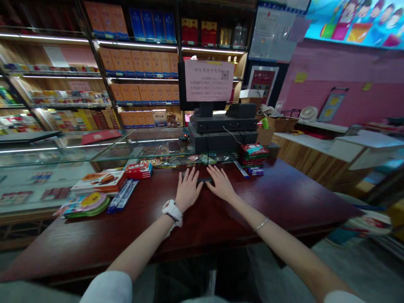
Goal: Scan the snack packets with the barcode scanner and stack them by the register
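Note:
Both hands rest palm down near the middle of a dark red wooden table (202,227). My left hand (188,189) has its fingers spread and wears a white watch (172,210) at the wrist. Opposite it, my right hand (220,183) also lies with fingers apart, a thin silver bracelet (261,224) on that forearm. Between the two hands a small dark object (205,180) shows, partly covered by them; a cable runs up from it. Neither hand grips anything that I can see.
Left on the table are blue-and-white packets (123,195), an orange-white box (99,182), a red box (139,170) and round colourful packs (91,204). Stacked packets (253,155) stand at the right. Behind are a glass counter (148,145) and a register (224,134) with a papered screen.

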Demonstrator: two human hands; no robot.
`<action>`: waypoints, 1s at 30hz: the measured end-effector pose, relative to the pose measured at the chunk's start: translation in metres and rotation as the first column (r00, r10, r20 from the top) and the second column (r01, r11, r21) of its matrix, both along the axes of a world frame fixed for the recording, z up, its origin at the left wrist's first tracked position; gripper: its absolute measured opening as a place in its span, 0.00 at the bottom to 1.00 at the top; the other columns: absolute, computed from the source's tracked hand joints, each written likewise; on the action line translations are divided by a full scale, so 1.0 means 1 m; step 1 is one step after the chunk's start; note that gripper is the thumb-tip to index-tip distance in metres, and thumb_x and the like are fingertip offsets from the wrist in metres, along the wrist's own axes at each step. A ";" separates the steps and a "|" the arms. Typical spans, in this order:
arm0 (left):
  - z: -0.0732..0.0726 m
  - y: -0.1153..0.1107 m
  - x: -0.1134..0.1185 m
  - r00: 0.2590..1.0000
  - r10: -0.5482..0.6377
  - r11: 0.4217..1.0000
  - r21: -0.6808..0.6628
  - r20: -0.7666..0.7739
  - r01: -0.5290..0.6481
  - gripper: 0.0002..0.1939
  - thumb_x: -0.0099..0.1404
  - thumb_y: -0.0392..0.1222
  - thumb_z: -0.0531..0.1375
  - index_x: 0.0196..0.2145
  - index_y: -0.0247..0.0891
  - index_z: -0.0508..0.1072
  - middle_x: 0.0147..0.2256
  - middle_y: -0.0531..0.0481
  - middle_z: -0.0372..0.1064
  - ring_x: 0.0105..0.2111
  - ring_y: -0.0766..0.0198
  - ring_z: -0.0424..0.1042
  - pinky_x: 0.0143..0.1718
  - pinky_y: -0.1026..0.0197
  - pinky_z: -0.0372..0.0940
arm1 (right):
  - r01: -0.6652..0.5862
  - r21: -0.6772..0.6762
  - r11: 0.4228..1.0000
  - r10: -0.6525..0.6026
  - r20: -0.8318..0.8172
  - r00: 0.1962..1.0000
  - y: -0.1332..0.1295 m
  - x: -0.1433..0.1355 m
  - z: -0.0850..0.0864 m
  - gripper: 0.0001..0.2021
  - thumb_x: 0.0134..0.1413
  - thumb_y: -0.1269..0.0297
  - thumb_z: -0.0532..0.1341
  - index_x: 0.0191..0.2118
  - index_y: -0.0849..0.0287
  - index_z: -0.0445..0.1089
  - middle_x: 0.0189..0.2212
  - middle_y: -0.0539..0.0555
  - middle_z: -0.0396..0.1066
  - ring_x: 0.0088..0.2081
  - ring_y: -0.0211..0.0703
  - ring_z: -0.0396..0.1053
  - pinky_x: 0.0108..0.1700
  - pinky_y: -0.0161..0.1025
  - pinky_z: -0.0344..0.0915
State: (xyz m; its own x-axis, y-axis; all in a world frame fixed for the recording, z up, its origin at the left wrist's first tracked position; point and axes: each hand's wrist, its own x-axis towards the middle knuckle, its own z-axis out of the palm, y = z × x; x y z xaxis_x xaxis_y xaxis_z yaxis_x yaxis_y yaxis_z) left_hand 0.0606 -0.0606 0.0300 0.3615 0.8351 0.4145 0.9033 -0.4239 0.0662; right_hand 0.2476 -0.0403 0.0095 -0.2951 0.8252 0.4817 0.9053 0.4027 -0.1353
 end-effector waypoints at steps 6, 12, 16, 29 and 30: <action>-0.002 -0.018 -0.077 0.977 0.212 0.977 -0.018 -0.030 -0.213 0.28 0.73 0.51 0.42 0.65 0.40 0.59 0.68 0.47 0.48 0.68 0.50 0.46 0.68 0.40 0.41 | -0.210 -0.012 0.978 0.209 -0.044 0.977 -0.002 -0.076 0.010 0.29 0.60 0.61 0.52 0.67 0.59 0.55 0.68 0.55 0.50 0.69 0.49 0.47 0.70 0.54 0.39; -0.009 -0.041 -0.136 0.932 0.361 0.932 -0.014 -0.039 -0.362 0.27 0.72 0.51 0.42 0.64 0.39 0.61 0.67 0.44 0.50 0.68 0.50 0.48 0.67 0.40 0.43 | -0.396 -0.040 0.917 0.395 -0.042 0.918 0.002 -0.151 0.005 0.29 0.60 0.63 0.52 0.67 0.58 0.54 0.69 0.55 0.50 0.69 0.48 0.48 0.69 0.54 0.39; -0.022 -0.049 -0.175 0.878 0.477 0.877 -0.039 -0.049 -0.478 0.27 0.72 0.50 0.43 0.64 0.38 0.60 0.67 0.43 0.51 0.67 0.50 0.49 0.68 0.40 0.41 | -0.494 -0.072 0.866 0.493 -0.031 0.869 0.007 -0.204 -0.005 0.29 0.59 0.65 0.53 0.66 0.60 0.55 0.68 0.56 0.51 0.68 0.48 0.48 0.70 0.54 0.40; -0.054 -0.047 -0.225 0.728 0.678 0.733 -0.025 0.104 -0.680 0.24 0.68 0.46 0.52 0.59 0.36 0.65 0.64 0.39 0.57 0.65 0.48 0.55 0.67 0.38 0.42 | -0.581 -0.192 0.791 0.592 -0.002 0.806 0.039 -0.320 -0.041 0.29 0.56 0.76 0.50 0.65 0.61 0.58 0.66 0.60 0.57 0.65 0.50 0.55 0.66 0.55 0.50; -0.057 -0.045 -0.225 0.725 0.679 0.732 -0.024 0.114 -0.681 0.24 0.68 0.46 0.52 0.60 0.36 0.65 0.64 0.39 0.58 0.65 0.48 0.55 0.67 0.38 0.43 | -0.583 -0.198 0.788 0.595 0.006 0.803 0.040 -0.323 -0.044 0.30 0.56 0.77 0.49 0.65 0.60 0.58 0.66 0.60 0.56 0.65 0.51 0.55 0.66 0.55 0.50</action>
State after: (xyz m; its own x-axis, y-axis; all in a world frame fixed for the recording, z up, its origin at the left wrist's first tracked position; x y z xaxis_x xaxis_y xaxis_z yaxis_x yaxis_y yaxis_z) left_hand -0.1648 -0.1057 -0.0265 -0.3483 0.8315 0.4328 0.9372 0.2994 0.1789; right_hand -0.0751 0.0002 -0.0341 -0.7771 0.5497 0.3066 0.5093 0.8354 -0.2069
